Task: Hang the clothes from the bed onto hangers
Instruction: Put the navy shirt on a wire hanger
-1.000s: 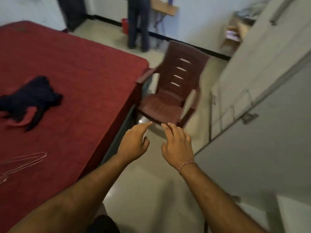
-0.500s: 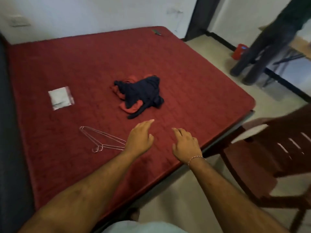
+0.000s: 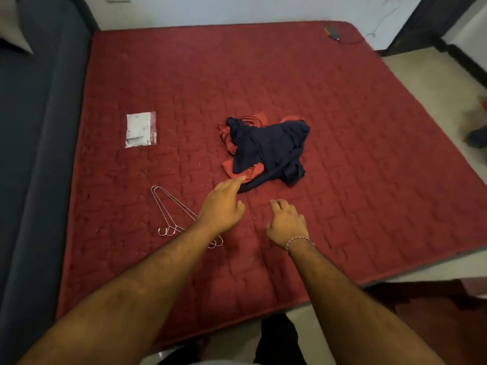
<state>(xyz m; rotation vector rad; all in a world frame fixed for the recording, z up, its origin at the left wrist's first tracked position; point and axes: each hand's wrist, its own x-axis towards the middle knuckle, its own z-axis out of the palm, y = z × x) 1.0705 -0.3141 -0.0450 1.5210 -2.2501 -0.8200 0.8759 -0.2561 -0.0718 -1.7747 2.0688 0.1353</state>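
A crumpled dark navy garment (image 3: 268, 151) lies on top of a red garment (image 3: 232, 169) in the middle of the red bed (image 3: 355, 154). Thin wire hangers (image 3: 168, 206) lie on the mattress to the left of my arms, partly hidden under my left forearm. My left hand (image 3: 221, 206) reaches over the bed with fingers extended, its fingertips close to the edge of the clothes pile. My right hand (image 3: 286, 222) hovers beside it, fingers loosely curled, holding nothing; a thin bracelet circles its wrist.
A small clear plastic packet (image 3: 141, 129) lies on the bed's left part. A dark blue headboard or wall (image 3: 34, 154) runs along the left. A small dark object (image 3: 333, 32) sits at the far corner. Someone's shoe (image 3: 477, 135) shows at the right edge, on the floor.
The view has swung from the chair and floor round to the bed, now seen square on. Both hands have moved forward over the mattress toward the clothes pile.
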